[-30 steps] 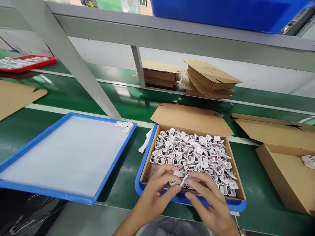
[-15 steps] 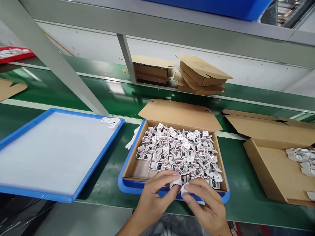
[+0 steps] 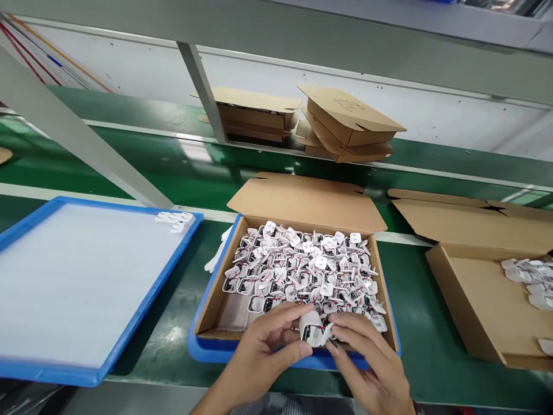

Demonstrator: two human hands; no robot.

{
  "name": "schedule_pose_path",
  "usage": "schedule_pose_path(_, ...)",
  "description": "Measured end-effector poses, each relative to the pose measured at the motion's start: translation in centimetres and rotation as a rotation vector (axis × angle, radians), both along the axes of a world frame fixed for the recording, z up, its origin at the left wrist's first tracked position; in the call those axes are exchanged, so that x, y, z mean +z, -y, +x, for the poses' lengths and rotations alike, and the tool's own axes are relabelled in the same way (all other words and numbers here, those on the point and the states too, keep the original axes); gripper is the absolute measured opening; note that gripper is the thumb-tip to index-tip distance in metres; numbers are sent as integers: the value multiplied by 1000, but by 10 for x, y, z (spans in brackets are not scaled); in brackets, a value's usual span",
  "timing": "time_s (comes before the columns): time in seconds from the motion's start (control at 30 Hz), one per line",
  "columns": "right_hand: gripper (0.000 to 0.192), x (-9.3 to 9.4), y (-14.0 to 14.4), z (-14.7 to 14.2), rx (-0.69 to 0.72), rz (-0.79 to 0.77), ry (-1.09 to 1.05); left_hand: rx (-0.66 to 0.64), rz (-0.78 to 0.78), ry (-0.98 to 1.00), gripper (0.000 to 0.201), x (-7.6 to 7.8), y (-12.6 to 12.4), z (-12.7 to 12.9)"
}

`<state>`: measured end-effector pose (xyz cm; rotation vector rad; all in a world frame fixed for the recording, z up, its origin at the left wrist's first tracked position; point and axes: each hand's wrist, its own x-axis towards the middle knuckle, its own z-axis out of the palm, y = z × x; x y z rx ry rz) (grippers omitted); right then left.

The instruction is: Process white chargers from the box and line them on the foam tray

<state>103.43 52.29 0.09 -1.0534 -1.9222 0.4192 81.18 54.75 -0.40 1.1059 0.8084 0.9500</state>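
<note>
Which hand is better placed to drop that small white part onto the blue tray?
Left, probably. The left hand pinches the small white part and sits nearer the blue tray; the right hand is farther.

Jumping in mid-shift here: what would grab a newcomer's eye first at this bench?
The open cardboard box at centre, heaped with small white parts, draws the eye first. At its near edge the left hand and right hand together hold one white part between their fingers. To the left lies a wide blue tray with a white liner and a few parts in its far corner.
</note>
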Motion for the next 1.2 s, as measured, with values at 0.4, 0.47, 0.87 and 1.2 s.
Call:
schedule_pose_path(0.4,45,-3,-10,-34,115,-117,118,105,265,-103,40,-1,-11,-30)
schedule_pose_path(0.47,46,0,-11,-38,150,-98,130,54,258,-120,42,2,-10,-32)
schedule_pose_path(0.87,54,-1,10,-19,116,-518,-134,19,351,-12,48,-4,13,-26)
schedule_pose_path(1.2,56,9,15,-23,209,-451,-341,1,543,-82,50,1,24,-18)
